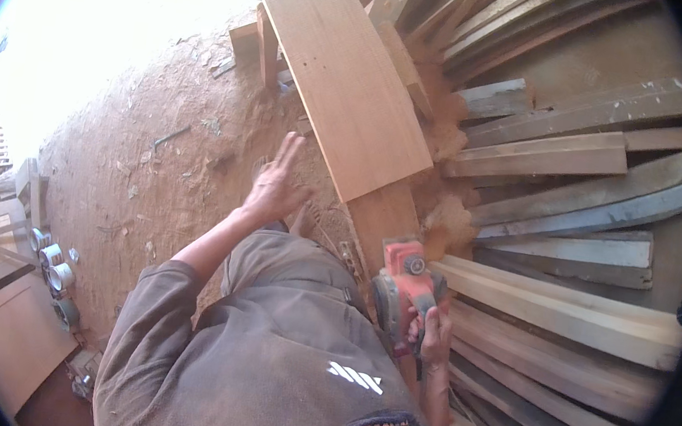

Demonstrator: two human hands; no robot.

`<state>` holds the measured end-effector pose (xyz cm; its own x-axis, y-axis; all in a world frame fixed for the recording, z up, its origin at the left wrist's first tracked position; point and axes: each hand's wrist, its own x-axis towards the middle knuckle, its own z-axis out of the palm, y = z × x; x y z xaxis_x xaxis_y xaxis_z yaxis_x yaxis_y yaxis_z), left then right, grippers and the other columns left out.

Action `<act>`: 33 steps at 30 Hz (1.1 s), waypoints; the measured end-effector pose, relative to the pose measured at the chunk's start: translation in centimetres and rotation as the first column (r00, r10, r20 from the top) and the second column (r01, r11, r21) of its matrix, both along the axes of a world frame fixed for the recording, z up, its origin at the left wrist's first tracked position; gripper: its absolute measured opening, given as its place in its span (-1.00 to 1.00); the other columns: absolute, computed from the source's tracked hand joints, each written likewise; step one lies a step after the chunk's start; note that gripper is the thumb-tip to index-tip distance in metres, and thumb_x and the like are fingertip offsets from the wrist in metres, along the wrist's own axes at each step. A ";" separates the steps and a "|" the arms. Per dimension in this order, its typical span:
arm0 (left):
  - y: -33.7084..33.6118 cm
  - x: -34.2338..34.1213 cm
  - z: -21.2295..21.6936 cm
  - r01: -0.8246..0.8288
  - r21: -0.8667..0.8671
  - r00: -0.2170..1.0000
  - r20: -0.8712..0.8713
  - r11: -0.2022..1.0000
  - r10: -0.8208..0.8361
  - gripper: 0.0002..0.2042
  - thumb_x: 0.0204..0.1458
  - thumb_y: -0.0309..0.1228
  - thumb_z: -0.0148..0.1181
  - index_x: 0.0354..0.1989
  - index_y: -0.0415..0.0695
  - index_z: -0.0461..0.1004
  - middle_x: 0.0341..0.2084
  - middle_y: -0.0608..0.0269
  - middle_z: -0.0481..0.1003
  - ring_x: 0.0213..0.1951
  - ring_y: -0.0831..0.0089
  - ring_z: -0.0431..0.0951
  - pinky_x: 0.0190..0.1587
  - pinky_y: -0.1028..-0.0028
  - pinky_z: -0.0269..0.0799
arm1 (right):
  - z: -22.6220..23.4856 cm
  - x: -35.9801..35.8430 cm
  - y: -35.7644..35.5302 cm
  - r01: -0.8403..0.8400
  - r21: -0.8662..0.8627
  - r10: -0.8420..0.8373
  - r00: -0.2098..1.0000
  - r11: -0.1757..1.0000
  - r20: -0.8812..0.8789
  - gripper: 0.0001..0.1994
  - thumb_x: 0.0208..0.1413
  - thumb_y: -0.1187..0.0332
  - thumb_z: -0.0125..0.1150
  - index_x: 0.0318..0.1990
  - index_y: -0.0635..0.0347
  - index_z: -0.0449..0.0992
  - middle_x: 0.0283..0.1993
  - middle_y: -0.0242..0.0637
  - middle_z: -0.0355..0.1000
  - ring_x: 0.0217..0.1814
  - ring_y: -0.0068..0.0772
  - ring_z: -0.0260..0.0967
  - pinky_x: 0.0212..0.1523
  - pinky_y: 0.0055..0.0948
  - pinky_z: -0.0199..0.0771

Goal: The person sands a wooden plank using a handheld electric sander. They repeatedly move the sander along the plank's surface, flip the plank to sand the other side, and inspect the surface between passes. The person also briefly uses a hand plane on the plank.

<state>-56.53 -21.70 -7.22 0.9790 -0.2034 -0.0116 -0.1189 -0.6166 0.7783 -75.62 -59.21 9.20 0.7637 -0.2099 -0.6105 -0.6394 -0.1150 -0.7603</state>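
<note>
My right hand (430, 335) is wrapped round the rear handle of a red electric planer (409, 277), dusty, with a round dark knob at its front. The planer is over the narrower bare wooden beam (391, 208) to the right of my body; whether its base touches the wood cannot be seen. A wide, smooth wooden board (346, 89) lies along the beam and stretches away from me. My left hand (276, 185) is held in the air left of the board, fingers stretched out, with nothing in it.
Stacked timber lengths (547, 309) crowd the right side, their ends close to the planer. Sawdust heaps (444, 216) lie between them and the board. Wood chips cover the earthen floor (138, 167). Round tins (60, 275) and wooden panels (17, 329) stand at the left.
</note>
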 end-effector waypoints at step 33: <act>18.6 -23.9 -12.3 -0.976 0.212 -0.159 -0.850 0.049 0.503 -0.19 0.22 -0.28 0.32 0.55 -0.21 0.01 0.18 -0.03 0.47 -0.03 0.22 0.64 -0.15 0.19 0.65 | -1.1 15.1 9.0 -0.508 -0.188 0.517 0.856 0.841 0.002 -0.52 0.39 0.02 0.05 -0.52 0.14 0.48 -0.65 -0.50 0.33 -0.62 -0.63 0.29 -0.58 -0.49 0.24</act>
